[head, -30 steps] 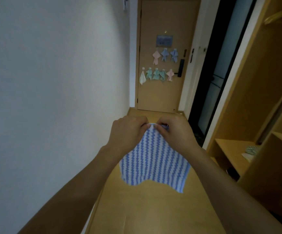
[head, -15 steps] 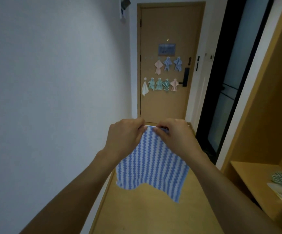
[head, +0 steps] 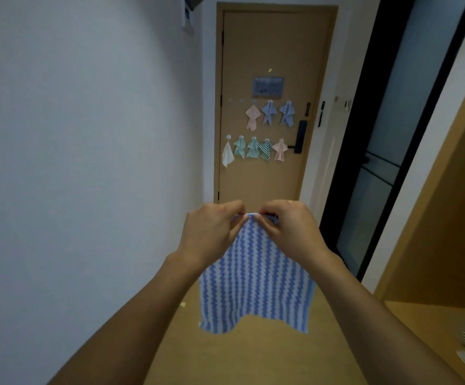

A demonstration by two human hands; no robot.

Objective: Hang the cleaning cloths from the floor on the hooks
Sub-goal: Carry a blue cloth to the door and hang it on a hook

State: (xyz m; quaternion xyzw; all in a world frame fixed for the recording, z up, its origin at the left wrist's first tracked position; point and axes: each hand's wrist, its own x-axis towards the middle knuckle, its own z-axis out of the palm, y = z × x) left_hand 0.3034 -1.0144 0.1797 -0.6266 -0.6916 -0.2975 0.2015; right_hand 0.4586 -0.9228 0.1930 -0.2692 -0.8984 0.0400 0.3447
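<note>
Both hands pinch the top edge of a blue-and-white striped cloth (head: 253, 282): the left hand (head: 212, 234) and right hand (head: 287, 229) have fingertips closed on it close together, and the rest hangs free in front of the person, above the wooden floor (head: 253, 362). Well ahead, the door (head: 270, 51) already carries eight hung cloths (head: 267, 112) in two rows. Two small hooks (head: 235, 100) at the upper row's left look bare. Judging by this, most cloths are up; this one is not yet hung. Whether more lie on the floor cannot be told.
</note>
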